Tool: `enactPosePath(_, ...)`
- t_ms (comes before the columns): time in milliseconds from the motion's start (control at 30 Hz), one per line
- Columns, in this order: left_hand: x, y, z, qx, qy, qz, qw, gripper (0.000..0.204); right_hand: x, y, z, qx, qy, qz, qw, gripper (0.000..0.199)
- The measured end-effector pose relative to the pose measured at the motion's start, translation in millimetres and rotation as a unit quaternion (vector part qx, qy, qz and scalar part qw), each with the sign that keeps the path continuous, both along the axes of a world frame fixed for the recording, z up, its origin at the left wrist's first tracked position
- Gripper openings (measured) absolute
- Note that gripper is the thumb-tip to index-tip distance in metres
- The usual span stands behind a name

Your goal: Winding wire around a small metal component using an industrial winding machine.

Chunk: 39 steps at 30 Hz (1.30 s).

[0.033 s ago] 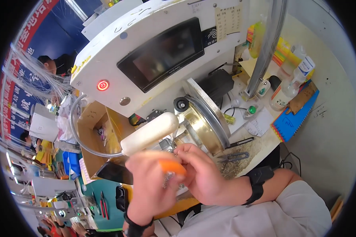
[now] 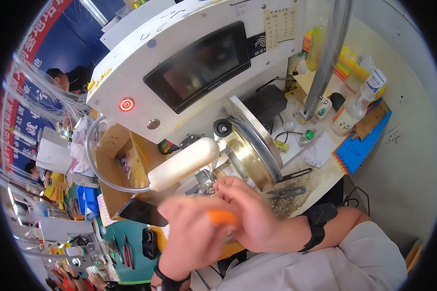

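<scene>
My left hand [image 2: 194,230], smeared by motion, is closed round an orange-handled tool [image 2: 223,218] whose kind is hidden. Beside it, my right hand [image 2: 250,208] has its thumb and forefinger pinched together at the small metal clamp [image 2: 202,183]. What the pinch holds, if anything, is too small to make out. Just above the clamp slants a fat cream-white rounded handle [image 2: 184,164]. Behind my right fingers stands a brass-coloured drum [image 2: 250,157] with a grey rim, part of the white machine. The tool's working end cannot be seen.
The white machine [image 2: 131,72] with a dark screen [image 2: 204,68] rises ahead. Black scissors [image 2: 289,192] and a cutter knife [image 2: 296,175] lie at right. A phone [image 2: 141,212], an open cardboard box [image 2: 114,165] and red pliers [image 2: 128,252] are at left. Co-workers sit far left.
My left hand and the orange-handled tool have shifted right and slightly down, uncovering more of the metal clamp. My right hand's pinch stays in nearly the same place.
</scene>
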<state>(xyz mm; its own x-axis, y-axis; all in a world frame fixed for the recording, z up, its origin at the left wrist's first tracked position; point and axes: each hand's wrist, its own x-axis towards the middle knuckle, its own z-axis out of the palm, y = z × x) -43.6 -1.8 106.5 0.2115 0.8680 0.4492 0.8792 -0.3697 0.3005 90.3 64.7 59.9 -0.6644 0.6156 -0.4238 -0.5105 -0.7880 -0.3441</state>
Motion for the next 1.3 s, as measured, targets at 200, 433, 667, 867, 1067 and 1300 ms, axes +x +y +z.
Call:
enactPosePath(200,5.8,-18.7,-27.8,0.004,0.035,0.0,0.999,0.011,9.9,13.5,7.2,-0.055,0.023,0.099,0.993,0.013)
enactPosePath(433,-12.9,-5.6,-35.5,0.065,-0.043,0.093,0.993,0.028,8.6,1.2,-8.4,-0.038,0.045,0.058,0.997,0.008)
enactPosePath(667,-40.5,36.0,-46.9,-0.08,-0.256,0.109,0.957,0.033,1.5,2.3,-19.0,-0.041,0.051,0.017,0.998,0.003)
enactPosePath(867,-56.1,49.9,-38.8,-0.184,-0.259,0.077,0.945,0.038,-0.5,4.2,-25.9,-0.022,0.054,0.023,0.998,0.006)
enactPosePath(1067,-55.0,50.7,-30.6,-0.245,-0.318,0.081,0.912,0.034,-18.1,17.5,-31.6,0.034,0.006,0.014,0.999,0.011)
enactPosePath(1300,-60.6,53.7,-35.0,-0.265,-0.317,0.065,0.908,0.044,-33.4,28.6,-19.5,0.041,-0.049,0.02,0.998,0.019)
